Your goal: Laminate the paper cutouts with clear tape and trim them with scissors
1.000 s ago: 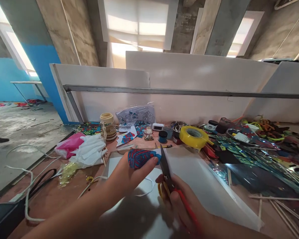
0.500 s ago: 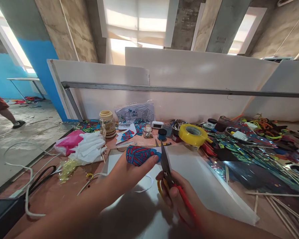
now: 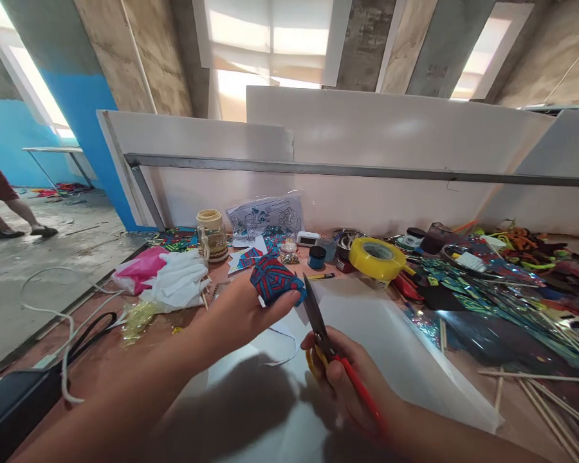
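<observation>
While your left hand (image 3: 244, 312) pinches a blue-and-red patterned paper cutout (image 3: 276, 287) between thumb and fingers, lifted just above the white sheet of paper (image 3: 390, 350), your right hand (image 3: 350, 379) grips red-and-yellow-handled scissors (image 3: 324, 334), fingers closed through the loops. Blade tips sit right at the cutout's right edge, blades nearly together. Yellow roll of tape (image 3: 377, 258) stands behind, white crumpled plastic bag (image 3: 176, 281) to the left on the brown table (image 3: 125, 360).

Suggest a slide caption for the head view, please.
Left hand holds a red-blue cutout against scissors in right hand.
</observation>
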`<action>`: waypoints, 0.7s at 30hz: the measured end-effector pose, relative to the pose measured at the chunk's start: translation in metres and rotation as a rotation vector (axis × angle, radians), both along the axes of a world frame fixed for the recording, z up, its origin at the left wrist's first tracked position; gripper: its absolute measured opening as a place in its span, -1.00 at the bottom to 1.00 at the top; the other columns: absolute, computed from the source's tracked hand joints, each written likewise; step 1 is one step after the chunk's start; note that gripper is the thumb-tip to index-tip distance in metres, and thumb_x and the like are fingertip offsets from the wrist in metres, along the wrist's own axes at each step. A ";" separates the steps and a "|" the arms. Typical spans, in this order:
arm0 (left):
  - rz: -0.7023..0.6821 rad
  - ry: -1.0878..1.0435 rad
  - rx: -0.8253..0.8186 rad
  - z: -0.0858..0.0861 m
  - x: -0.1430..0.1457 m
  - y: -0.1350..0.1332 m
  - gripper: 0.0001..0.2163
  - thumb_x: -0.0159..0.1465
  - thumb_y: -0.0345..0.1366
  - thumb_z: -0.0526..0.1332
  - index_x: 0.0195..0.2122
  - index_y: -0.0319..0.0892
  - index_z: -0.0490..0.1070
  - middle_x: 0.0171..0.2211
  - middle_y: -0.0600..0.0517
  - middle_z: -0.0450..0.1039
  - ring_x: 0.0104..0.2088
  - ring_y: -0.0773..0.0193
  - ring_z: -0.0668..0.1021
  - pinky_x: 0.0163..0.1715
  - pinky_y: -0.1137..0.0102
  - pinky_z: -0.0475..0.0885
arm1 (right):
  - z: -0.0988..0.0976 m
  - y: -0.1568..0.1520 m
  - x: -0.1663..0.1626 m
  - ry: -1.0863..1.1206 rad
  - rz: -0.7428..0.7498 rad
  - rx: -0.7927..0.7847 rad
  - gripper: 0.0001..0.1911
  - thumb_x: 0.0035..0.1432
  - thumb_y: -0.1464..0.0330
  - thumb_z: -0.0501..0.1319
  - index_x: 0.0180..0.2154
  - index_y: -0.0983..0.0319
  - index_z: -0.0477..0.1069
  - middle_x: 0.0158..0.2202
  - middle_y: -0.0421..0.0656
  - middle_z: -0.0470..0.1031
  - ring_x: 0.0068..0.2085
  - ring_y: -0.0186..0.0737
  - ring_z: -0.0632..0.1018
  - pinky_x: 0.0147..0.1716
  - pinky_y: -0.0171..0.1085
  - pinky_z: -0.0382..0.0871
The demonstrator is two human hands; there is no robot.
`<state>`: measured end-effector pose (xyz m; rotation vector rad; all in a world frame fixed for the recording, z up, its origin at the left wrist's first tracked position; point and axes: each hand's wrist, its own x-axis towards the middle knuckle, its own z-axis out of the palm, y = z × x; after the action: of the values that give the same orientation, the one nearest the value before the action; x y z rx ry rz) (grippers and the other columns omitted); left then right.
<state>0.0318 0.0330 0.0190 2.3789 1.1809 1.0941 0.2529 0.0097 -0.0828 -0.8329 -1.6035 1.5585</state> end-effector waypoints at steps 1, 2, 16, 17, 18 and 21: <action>-0.032 0.033 0.001 0.002 -0.003 0.001 -0.67 0.41 -0.19 0.13 -0.51 -0.12 0.38 -0.51 0.09 0.40 -0.40 0.26 0.42 -0.29 0.39 0.32 | 0.002 0.000 0.000 -0.007 0.000 -0.007 -0.22 0.05 -0.33 0.20 -0.09 0.22 0.43 -0.46 -0.30 0.17 -0.50 -0.36 0.12 -0.57 -0.34 0.03; -0.055 0.053 -0.004 0.003 -0.006 0.002 -0.67 0.41 -0.19 0.13 -0.51 -0.12 0.41 -0.52 0.09 0.41 -0.42 0.27 0.43 -0.28 0.39 0.33 | 0.004 -0.001 -0.001 -0.014 -0.002 -0.012 -0.23 0.04 -0.33 0.22 -0.11 0.22 0.44 -0.47 -0.30 0.17 -0.50 -0.35 0.12 -0.56 -0.34 0.03; -0.163 -0.012 -0.233 0.008 -0.016 0.006 -0.73 0.38 -0.21 0.16 -0.37 -0.18 0.58 -0.42 0.02 0.61 -0.37 0.25 0.60 -0.32 0.41 0.45 | 0.007 0.001 -0.001 -0.075 0.021 0.036 -0.22 0.00 -0.33 0.24 -0.14 0.23 0.45 -0.44 -0.24 0.23 -0.44 -0.28 0.20 -0.51 -0.32 0.06; -0.161 -0.009 -0.235 0.008 -0.016 0.005 -0.73 0.38 -0.21 0.16 -0.38 -0.18 0.58 -0.43 0.01 0.60 -0.38 0.25 0.59 -0.33 0.41 0.45 | 0.008 0.002 -0.001 -0.077 0.016 0.044 -0.22 -0.01 -0.33 0.25 -0.15 0.23 0.45 -0.43 -0.24 0.24 -0.44 -0.28 0.20 -0.50 -0.32 0.06; -0.158 -0.008 -0.235 0.008 -0.015 0.005 -0.73 0.38 -0.21 0.16 -0.38 -0.18 0.58 -0.43 0.01 0.61 -0.38 0.24 0.59 -0.33 0.41 0.45 | 0.008 0.002 -0.001 -0.073 0.006 0.052 -0.22 -0.02 -0.33 0.25 -0.15 0.23 0.46 -0.43 -0.24 0.24 -0.44 -0.28 0.20 -0.50 -0.32 0.07; -0.151 -0.012 -0.246 0.008 -0.015 0.005 -0.72 0.37 -0.20 0.16 -0.38 -0.18 0.58 -0.43 0.00 0.60 -0.37 0.23 0.59 -0.33 0.40 0.46 | 0.008 0.002 -0.001 -0.077 -0.003 0.083 -0.23 -0.02 -0.34 0.25 -0.16 0.22 0.48 -0.47 -0.28 0.20 -0.47 -0.30 0.18 -0.51 -0.31 0.05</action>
<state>0.0165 0.0380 0.0273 2.2273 1.0456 0.8606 0.2518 0.0118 -0.0744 -0.8586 -1.7086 1.4634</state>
